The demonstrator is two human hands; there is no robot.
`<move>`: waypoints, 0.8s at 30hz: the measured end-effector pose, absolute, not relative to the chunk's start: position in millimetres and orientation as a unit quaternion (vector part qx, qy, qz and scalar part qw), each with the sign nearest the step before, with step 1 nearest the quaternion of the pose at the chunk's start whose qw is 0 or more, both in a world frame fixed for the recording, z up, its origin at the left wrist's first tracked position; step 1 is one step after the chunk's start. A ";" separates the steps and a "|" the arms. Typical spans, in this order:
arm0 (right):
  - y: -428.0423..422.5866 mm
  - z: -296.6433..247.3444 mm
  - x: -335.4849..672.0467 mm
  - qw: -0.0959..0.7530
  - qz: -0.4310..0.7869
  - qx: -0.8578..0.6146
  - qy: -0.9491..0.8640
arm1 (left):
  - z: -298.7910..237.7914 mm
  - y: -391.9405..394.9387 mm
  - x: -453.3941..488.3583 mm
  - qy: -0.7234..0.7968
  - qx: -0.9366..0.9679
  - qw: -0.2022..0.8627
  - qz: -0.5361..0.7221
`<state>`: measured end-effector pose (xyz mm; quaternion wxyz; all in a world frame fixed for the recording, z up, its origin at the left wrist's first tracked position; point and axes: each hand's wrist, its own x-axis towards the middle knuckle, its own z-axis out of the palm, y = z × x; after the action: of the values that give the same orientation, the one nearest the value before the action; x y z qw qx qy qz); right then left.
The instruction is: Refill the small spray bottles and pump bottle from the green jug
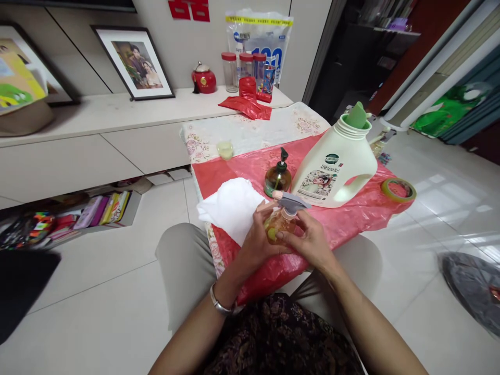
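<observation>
- I see both hands closed around one small spray bottle [284, 225]; it sits between them, in front of the person's body and over the near part of the red plastic sheet [255, 281].
- The left hand [258, 237] grips the bottle's left side and reaches under it, while the right hand [310, 242] grips its right side with the thumb across the front.
- I judge neither hand nearer: the bottle touches both. Its long axis stands roughly upright, the top leaning a little toward the right hand.
- The grey spray head [292, 202] rises above the grip, its pinkish tip on the left hand's side and its broad grey end reaching over the right fingers. That crosswise lie is the relation I weigh most.
- I can't tell whether the bottle's base touches the sheet; the hands hide it.
- A white cloth [234, 205] lies just beyond and left of the left hand.
- Straight beyond both hands I have the dark pump bottle [278, 180], upright.
- The big white jug [332, 161] stands beyond the right hand, and the roll of tape [398, 190] lies well off to that hand's right.
</observation>
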<state>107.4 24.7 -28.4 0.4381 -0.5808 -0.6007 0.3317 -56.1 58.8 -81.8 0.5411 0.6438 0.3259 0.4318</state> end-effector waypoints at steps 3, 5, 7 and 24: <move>26.8 -25.1 106.1 0.465 0.341 -0.572 -0.584 | -83.3 57.2 -47.9 0.376 0.673 0.481 0.418; 27.7 -22.3 105.7 0.478 0.348 -0.567 -0.573 | -83.0 56.0 -45.0 0.402 0.685 0.435 0.423; 28.3 -20.1 104.1 0.491 0.357 -0.562 -0.562 | -83.4 55.1 -43.6 0.412 0.692 0.408 0.430; 39.0 -31.6 97.8 0.591 0.308 -0.541 -0.513 | -87.1 53.9 -44.7 0.406 0.711 0.378 0.432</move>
<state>97.8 39.0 -31.6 0.5909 -0.5415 -0.5129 0.3076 -44.7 53.9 -87.1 0.3775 0.7113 0.4064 0.4316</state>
